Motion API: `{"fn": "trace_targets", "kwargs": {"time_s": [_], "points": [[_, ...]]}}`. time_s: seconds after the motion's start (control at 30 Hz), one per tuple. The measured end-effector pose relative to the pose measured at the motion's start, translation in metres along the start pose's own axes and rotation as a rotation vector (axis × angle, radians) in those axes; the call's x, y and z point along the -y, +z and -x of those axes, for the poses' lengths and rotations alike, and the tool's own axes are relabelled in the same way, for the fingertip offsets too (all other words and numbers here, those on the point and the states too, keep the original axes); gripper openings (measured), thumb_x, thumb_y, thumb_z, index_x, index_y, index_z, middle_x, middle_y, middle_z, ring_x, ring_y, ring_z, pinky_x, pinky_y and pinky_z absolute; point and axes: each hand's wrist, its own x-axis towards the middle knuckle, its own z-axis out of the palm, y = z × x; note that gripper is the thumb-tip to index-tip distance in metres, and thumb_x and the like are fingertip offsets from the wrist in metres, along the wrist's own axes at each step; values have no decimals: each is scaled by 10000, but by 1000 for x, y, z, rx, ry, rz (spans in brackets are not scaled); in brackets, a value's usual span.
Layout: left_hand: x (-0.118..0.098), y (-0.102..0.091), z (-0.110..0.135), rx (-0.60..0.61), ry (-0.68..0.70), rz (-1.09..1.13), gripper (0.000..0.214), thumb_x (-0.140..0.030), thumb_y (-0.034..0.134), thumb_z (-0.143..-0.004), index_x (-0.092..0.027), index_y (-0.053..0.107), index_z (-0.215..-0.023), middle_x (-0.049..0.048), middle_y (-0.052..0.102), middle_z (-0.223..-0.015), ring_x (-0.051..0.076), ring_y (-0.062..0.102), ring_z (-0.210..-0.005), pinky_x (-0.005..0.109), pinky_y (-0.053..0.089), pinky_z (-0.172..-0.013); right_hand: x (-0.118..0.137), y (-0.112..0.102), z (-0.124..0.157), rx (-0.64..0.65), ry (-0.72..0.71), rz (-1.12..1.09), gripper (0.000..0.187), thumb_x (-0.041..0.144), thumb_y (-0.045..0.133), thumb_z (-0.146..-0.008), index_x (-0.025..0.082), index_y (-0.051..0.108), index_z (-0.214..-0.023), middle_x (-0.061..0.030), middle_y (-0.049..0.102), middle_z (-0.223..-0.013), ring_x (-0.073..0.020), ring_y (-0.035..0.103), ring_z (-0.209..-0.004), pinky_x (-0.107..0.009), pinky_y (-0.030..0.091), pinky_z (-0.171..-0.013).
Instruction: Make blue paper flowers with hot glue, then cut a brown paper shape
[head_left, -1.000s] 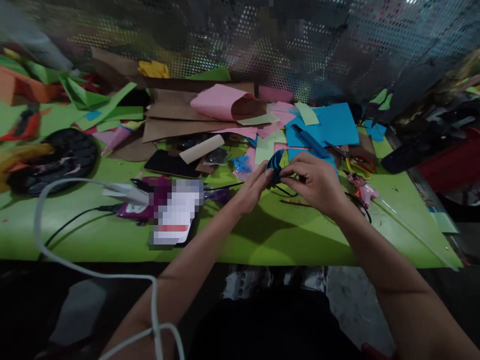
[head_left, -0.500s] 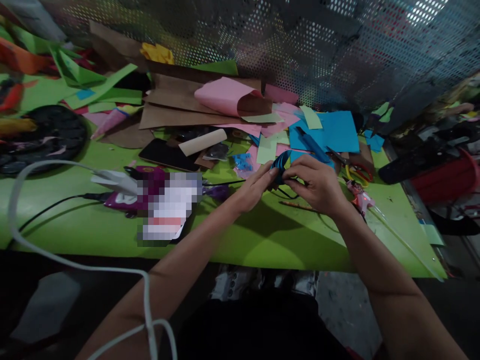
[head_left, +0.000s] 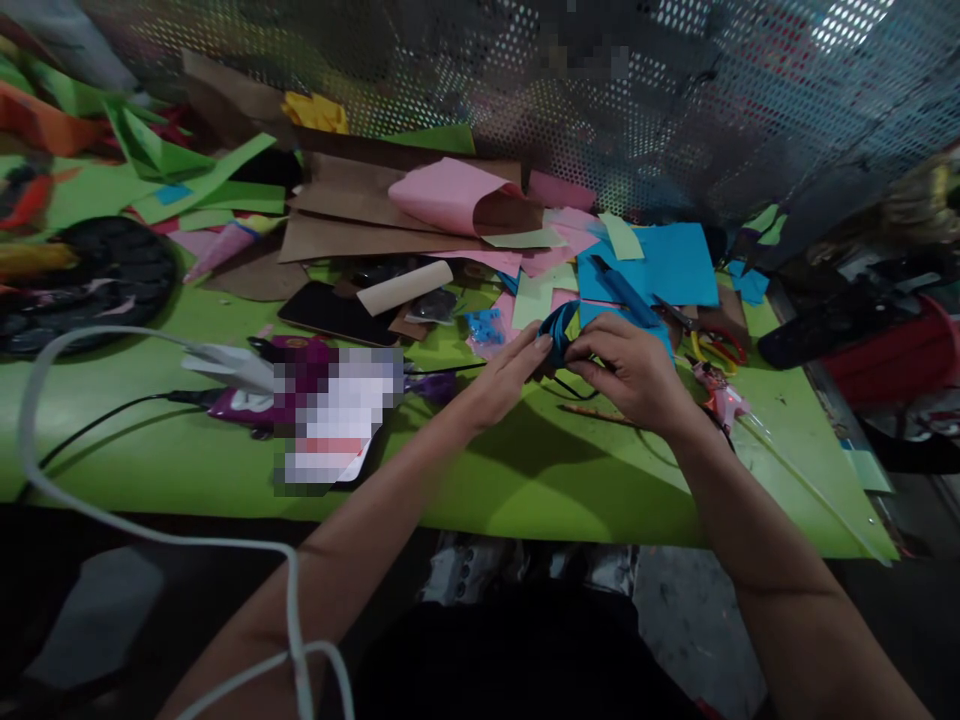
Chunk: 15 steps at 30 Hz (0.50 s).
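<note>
Green tabletop [head_left: 540,500] under brown paper [head_left: 337,240], black tray [head_left: 146,275], pink glue gun [head_left: 726,400].

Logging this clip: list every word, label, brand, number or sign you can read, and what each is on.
No text is readable.
Phone screen: pixelated, unreadable.
Purple power strip: faint mark, too blurred to read.
Pink glue gun: too small to tell any lettering.
Blue piece between the left hand and right hand: no lettering visible.
</note>
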Motion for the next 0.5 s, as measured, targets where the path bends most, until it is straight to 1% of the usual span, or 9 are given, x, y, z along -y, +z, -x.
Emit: {"fn": "trace_targets", "kwargs": {"time_s": [0.1, 0.23, 0.33, 0.5], "points": [[-2, 1, 0, 29, -1, -27, 563, -684, 525, -903, -163, 637, -1085, 51, 605, -838, 213, 566, -830, 358, 505, -794, 1, 1, 1, -38, 0, -1, 106, 214, 634, -948, 219, 719, -886, -60, 695, -888, -201, 657, -843, -313, 492, -729], [-3, 1, 1, -7, 43, -58, 546, -699, 542, -894, -190, 652, -1058, 65, 617, -903, 255, 580, -954, 377, 510, -849, 3, 3, 2, -93, 41, -25, 92, 235, 664, -931, 229, 729, -866, -53, 703, -857, -198, 662, -815, -314, 504, -721], [0, 1, 1, -2, 88, -86, 529, -707, 521, -907, -207, 660, -1011, 66, 617, -924, 272, 581, -1008, 386, 514, -874, 5, 5, 3, -116, 54, -24, 84, 235, 683, -914, 229, 728, -844, -43, 699, -832, -191, 653, -792, -310, 496, -709], [5, -1, 0, 5, 110, -109, 535, -710, 509, -916, -210, 657, -1036, 59, 619, -949, 251, 578, -984, 391, 516, -893, 4, 9, 5, -140, 49, 13, 72, 204, 686, -903, 216, 724, -842, -41, 690, -834, -175, 641, -765, -292, 471, -676]]}}
